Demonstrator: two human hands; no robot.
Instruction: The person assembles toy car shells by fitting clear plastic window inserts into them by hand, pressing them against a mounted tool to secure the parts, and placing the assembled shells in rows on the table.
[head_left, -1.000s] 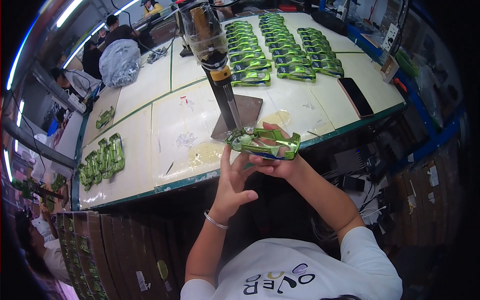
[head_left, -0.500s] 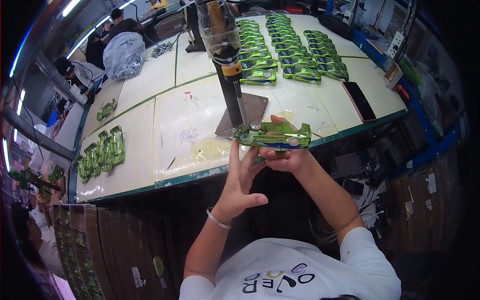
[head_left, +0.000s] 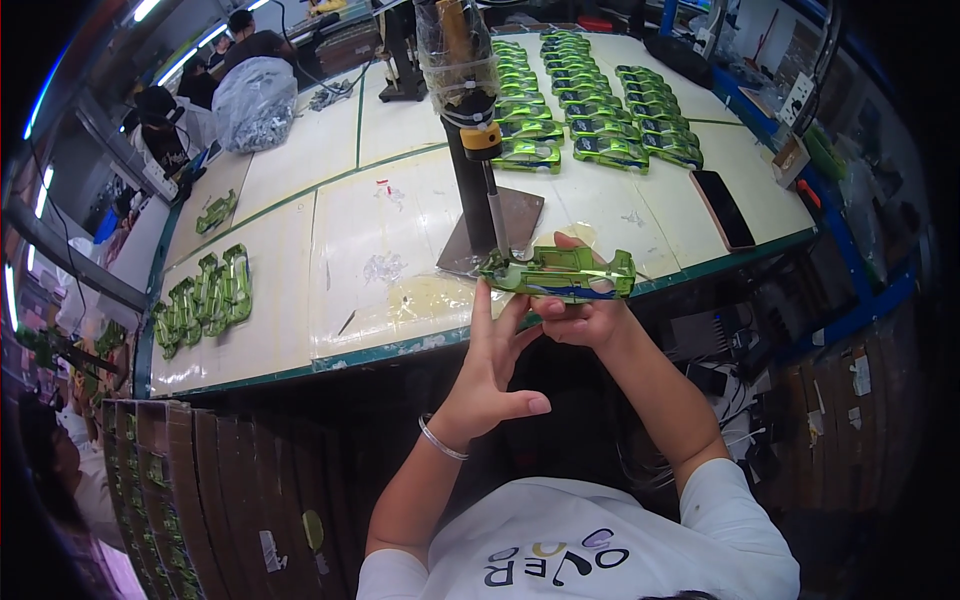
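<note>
Beneath the upright power screwdriver (head_left: 480, 142), near the front edge of the bench (head_left: 350, 240), we grip a green toy-car body shell (head_left: 560, 284) in our right hand (head_left: 592, 322); our left hand (head_left: 488, 382), thumb spread wide, has a fingertip at the shell's left end.
</note>
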